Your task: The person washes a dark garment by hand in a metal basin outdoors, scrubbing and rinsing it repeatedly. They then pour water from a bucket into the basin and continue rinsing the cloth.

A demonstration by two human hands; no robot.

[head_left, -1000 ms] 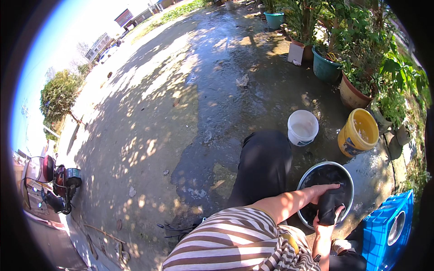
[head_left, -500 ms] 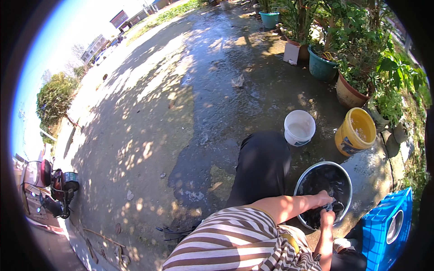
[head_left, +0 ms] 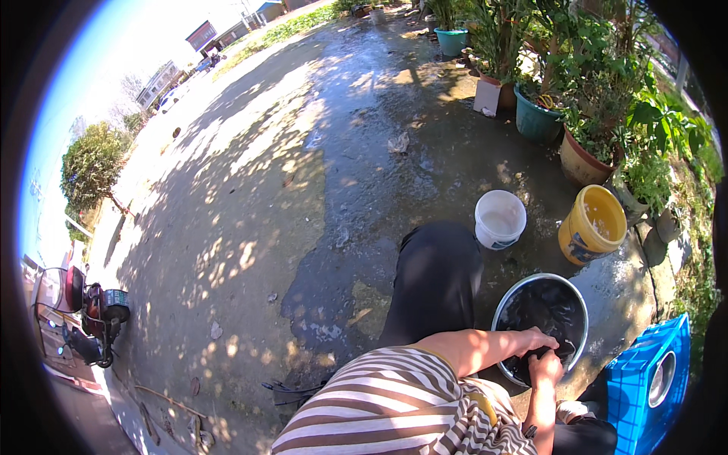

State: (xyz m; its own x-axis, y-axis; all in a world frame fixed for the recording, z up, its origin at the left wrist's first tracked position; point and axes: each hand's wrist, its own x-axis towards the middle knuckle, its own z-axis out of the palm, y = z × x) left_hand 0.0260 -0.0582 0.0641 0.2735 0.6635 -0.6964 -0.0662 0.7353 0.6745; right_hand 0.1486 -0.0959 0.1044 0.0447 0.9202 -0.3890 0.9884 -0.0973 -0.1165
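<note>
Both hands are low over a round metal basin that holds dark water and dark wet cloth. My left hand reaches in from the left, its fingers bent round a bunched part of the dark cloth. Close below it, my right hand is closed on the same cloth, near the basin's front rim. The fingertips of both hands are partly hidden in the folds.
Beyond the basin stand a white bucket and a yellow bucket. A blue plastic crate is at the right. Potted plants line the right side of the wet concrete. A motorbike stands far left.
My hands have shifted slightly within the basin and closed on a dark bunch of cloth. The pale grey bit between them earlier no longer shows.
</note>
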